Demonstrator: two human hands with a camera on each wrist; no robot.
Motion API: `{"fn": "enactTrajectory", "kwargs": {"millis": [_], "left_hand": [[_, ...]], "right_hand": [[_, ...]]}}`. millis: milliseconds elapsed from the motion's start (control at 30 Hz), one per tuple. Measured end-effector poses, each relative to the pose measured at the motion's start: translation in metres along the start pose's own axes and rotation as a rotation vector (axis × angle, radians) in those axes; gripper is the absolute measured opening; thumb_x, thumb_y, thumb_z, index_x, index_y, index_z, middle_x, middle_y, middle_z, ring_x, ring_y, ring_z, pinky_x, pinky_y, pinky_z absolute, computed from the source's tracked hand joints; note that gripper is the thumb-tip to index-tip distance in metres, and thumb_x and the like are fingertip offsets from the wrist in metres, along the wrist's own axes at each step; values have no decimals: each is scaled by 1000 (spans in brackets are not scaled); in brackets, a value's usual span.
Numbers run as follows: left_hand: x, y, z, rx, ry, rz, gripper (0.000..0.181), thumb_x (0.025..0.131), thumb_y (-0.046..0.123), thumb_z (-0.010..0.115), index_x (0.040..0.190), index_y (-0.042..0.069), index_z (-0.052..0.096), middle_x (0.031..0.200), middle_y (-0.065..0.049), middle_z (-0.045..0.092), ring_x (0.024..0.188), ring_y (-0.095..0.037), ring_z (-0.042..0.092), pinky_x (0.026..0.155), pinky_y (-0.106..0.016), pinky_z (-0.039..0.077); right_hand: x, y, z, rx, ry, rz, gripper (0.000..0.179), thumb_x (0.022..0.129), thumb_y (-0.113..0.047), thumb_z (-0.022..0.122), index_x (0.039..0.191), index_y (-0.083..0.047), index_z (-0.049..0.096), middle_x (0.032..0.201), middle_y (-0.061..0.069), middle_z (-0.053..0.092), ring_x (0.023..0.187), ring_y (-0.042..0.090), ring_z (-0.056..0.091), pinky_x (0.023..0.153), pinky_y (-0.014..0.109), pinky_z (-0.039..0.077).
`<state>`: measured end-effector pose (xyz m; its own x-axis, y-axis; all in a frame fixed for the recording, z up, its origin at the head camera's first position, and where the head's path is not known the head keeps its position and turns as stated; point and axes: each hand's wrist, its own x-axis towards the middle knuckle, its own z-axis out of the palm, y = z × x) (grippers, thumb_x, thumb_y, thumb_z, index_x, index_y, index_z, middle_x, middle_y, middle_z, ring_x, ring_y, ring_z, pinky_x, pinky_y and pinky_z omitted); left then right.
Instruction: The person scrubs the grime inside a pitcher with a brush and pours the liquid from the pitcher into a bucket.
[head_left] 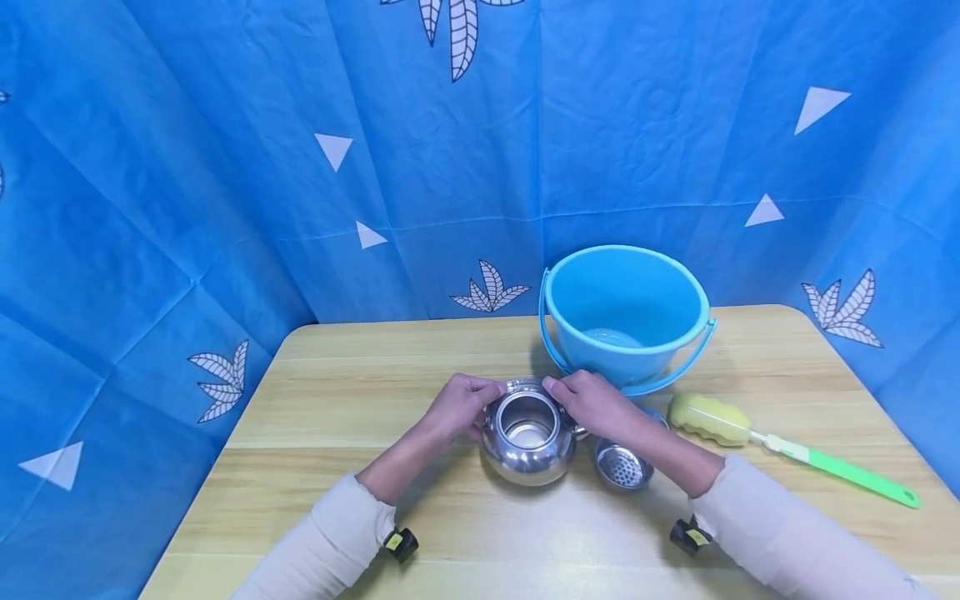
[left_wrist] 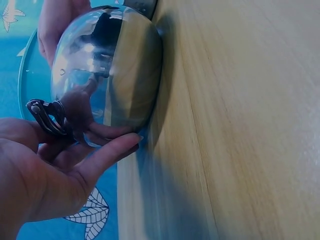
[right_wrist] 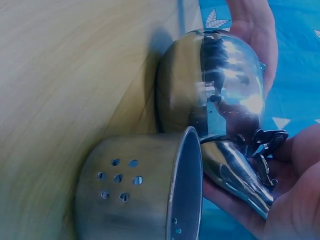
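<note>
A shiny stainless-steel teapot (head_left: 527,468) stands upright on the table, its round mouth uncovered. My left hand (head_left: 457,406) holds its left side, thumb over the folded handle (head_left: 525,386) at the back; in the left wrist view the fingers (left_wrist: 107,155) lie along the pot's wall. On the other side my right hand (head_left: 596,406) grips the pot by the handle end, with its fingers around the spout (right_wrist: 235,170). A perforated steel strainer basket (right_wrist: 135,200) sits close to the spout, partly hidden under my right forearm in the head view.
Behind the right hand stands a light-blue bucket (head_left: 626,362) with its carrying handle down. A bottle brush (head_left: 840,467) with a yellow sponge head and green grip lies at the right. Blue patterned cloth (head_left: 450,167) hangs around the wooden table (head_left: 330,467).
</note>
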<state>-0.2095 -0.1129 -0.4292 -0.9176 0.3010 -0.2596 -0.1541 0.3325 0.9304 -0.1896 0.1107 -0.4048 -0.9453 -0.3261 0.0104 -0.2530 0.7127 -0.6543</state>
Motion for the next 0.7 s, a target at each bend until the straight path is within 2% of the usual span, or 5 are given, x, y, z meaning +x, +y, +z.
{"fn": "enactTrajectory", "kwargs": {"millis": [233,400,567,633,700], "left_hand": [[-3,0,1,55,38,56,39,83,39,54,77,2,65,106,1,61,77,-22,60,52,-39,50],[-4,0,3,86,74,99,33,85,35,54,75,5,66,108,4,61,89,-18,58,50,-36,50],[-4,-1,4,113,111,120,26,83,37,55,79,16,70,104,4,62,85,-18,59,48,-34,50],[-4,-1,3,128,123,131,23,83,38,55,82,20,70,102,3,63,82,-18,59,47,-34,49],[-4,-1,3,161,143,153,22,83,39,55,81,22,70,100,5,64,82,-15,60,50,-33,50]], "right_hand": [[0,0,3,-49,37,5,49,91,-44,35,55,-17,54,48,-3,42,49,13,45,51,28,39],[-1,1,4,-32,49,-26,48,92,-41,36,53,-17,50,47,-4,41,46,11,43,48,28,38],[-5,0,1,-13,88,-83,41,91,-30,44,52,-17,46,45,-4,39,44,12,40,45,28,37],[-8,-1,0,-21,113,-111,36,90,-28,46,58,-15,55,50,-3,47,50,12,48,50,30,42],[-12,-1,-1,-36,132,-125,29,90,-28,47,74,-13,66,65,-2,60,64,11,57,60,31,47]]}}
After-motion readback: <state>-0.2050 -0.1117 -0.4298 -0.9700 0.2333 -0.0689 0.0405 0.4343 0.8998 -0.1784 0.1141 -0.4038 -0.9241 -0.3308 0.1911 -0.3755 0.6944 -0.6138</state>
